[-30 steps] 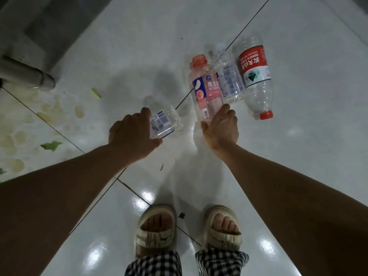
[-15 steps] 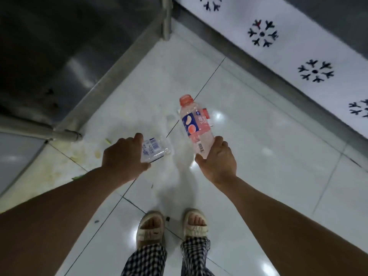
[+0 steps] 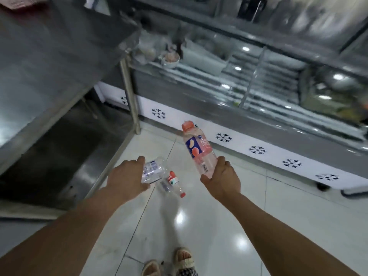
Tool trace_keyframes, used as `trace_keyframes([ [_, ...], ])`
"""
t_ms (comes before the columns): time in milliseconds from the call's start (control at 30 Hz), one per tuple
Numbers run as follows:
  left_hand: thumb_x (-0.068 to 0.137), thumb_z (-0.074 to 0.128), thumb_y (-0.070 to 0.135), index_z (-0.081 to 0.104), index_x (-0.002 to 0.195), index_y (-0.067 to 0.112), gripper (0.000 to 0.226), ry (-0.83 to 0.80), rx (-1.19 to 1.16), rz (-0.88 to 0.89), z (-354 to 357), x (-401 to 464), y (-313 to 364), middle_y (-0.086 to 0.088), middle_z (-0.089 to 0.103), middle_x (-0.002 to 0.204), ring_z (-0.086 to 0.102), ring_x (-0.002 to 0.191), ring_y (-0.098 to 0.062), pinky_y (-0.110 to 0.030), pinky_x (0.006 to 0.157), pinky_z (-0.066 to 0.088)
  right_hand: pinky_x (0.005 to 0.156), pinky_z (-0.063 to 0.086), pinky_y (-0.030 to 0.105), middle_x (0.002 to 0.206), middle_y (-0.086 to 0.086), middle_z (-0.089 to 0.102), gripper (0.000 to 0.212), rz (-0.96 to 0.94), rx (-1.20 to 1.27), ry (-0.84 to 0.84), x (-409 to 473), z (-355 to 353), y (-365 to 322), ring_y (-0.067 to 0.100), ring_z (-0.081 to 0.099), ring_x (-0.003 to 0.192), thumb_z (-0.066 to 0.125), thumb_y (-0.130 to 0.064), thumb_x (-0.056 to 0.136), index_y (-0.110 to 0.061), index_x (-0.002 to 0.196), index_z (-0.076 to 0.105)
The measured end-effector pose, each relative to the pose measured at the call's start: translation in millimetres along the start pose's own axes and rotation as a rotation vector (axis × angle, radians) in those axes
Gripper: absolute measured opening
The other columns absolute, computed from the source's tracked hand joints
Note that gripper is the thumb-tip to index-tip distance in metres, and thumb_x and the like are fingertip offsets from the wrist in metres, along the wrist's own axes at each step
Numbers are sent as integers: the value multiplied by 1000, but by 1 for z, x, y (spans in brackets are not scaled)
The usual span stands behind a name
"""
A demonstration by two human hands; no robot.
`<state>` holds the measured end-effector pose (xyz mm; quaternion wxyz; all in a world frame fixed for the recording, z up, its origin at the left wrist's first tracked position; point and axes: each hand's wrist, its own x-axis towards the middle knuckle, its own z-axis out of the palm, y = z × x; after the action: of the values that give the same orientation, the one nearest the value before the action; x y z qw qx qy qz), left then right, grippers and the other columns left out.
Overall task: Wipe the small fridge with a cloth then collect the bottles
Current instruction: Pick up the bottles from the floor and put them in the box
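My right hand [image 3: 222,181] grips the base of a pink bottle [image 3: 198,148] with an orange cap and a blue label, held upright above the floor. My left hand [image 3: 127,176] holds a small crushed clear bottle [image 3: 153,170] with a blue-and-white label. On the white tiled floor between my hands lies a clear bottle [image 3: 172,184] with a red label and red cap; another clear bottle seems to lie against it. A glass-fronted display fridge [image 3: 258,80] with snowflake marks along its white base stands ahead.
A steel table [image 3: 49,56] with a lower shelf fills the left side, its leg [image 3: 130,96] standing near the fridge's base. A bowl [image 3: 170,58] sits inside the fridge. My sandalled feet [image 3: 169,263] are at the bottom edge on glossy tiles.
I have stood up from the floor, lifting the pink bottle in my right hand and the crushed bottle in my left. The view has risen to show the fridge and table.
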<state>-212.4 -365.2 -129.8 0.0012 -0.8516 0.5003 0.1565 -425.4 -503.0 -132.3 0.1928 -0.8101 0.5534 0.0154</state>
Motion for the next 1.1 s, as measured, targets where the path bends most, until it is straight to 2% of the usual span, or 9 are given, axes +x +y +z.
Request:
trace_keyframes([
  [67, 72, 71, 49, 34, 98, 25, 50, 31, 33, 71, -35, -9, 14, 4, 60, 100, 59, 94, -18, -27, 63, 37, 73, 50, 34, 113, 8, 52, 67, 26, 5, 61, -21, -37, 3, 24, 55, 98, 65, -43, 79, -11, 129, 32],
  [133, 73, 70, 49, 38, 105, 23, 52, 67, 96, 161, -67, -17, 31, 2, 61, 102, 59, 94, -18, -29, 66, 40, 71, 50, 33, 112, 7, 53, 67, 59, 10, 124, -42, -70, 8, 22, 55, 95, 66, -42, 78, -12, 128, 35],
  [233, 74, 69, 49, 40, 113, 21, 56, 104, 169, 272, -110, -27, 63, 0, 61, 106, 58, 96, -20, -31, 71, 43, 63, 43, 29, 108, 7, 54, 62, 102, 20, 210, -74, -110, 21, 20, 51, 85, 67, -40, 76, -13, 123, 38],
  [400, 74, 68, 45, 41, 118, 20, 58, 152, 220, 421, -161, -47, 131, -1, 61, 109, 58, 100, -22, -31, 71, 40, 65, 37, 27, 109, 6, 54, 59, 166, -3, 327, -120, -168, 53, 24, 55, 95, 64, -44, 77, -13, 120, 39],
  [533, 75, 66, 44, 41, 118, 20, 56, 200, 237, 504, -187, -70, 190, -1, 61, 110, 57, 101, -23, -31, 69, 36, 64, 36, 28, 104, 4, 54, 54, 203, -17, 416, -157, -212, 92, 22, 55, 93, 63, -43, 76, -13, 116, 41],
  [800, 71, 68, 47, 43, 105, 21, 50, 274, 241, 667, -186, -144, 309, 1, 62, 103, 59, 95, -23, -28, 66, 36, 69, 39, 27, 109, 4, 55, 54, 286, -65, 516, -253, -273, 211, 22, 55, 99, 64, -44, 77, -15, 117, 41],
  [1000, 72, 67, 45, 44, 111, 22, 51, 301, 227, 771, -161, -218, 419, 2, 62, 106, 59, 97, -23, -29, 66, 36, 75, 52, 34, 109, 4, 57, 56, 374, -51, 558, -338, -302, 315, 22, 58, 97, 67, -45, 74, -17, 117, 43],
  [1100, 72, 68, 46, 44, 118, 24, 56, 291, 213, 811, -153, -246, 476, 2, 61, 109, 58, 99, -23, -30, 67, 35, 69, 49, 30, 109, 3, 57, 58, 404, -82, 584, -375, -317, 366, 21, 58, 94, 66, -46, 74, -18, 118, 42],
])
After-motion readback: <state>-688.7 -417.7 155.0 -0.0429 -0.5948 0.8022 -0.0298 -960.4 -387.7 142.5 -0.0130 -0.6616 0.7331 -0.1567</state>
